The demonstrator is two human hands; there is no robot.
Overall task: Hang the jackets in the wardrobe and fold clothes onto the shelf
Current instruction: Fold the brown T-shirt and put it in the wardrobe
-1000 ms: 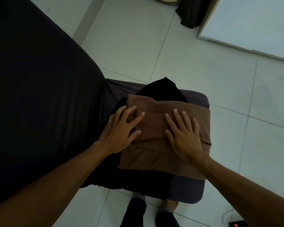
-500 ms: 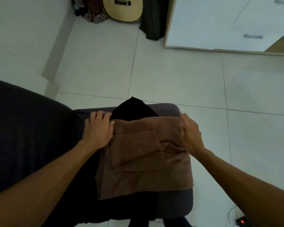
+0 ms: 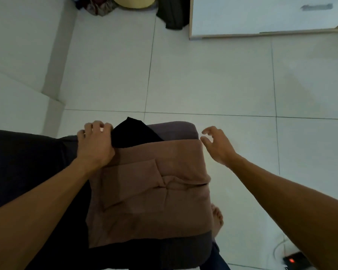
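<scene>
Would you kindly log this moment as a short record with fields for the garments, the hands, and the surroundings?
top garment: folded brown garment, lying on a dark grey cushioned seat
beneath it: black garment, one corner poking out at the far side
left hand: at the far-left corner of the stack, fingers curled over the edge
right hand: open, off the stack's right side, touching nothing
background: white wardrobe on a tiled floor
</scene>
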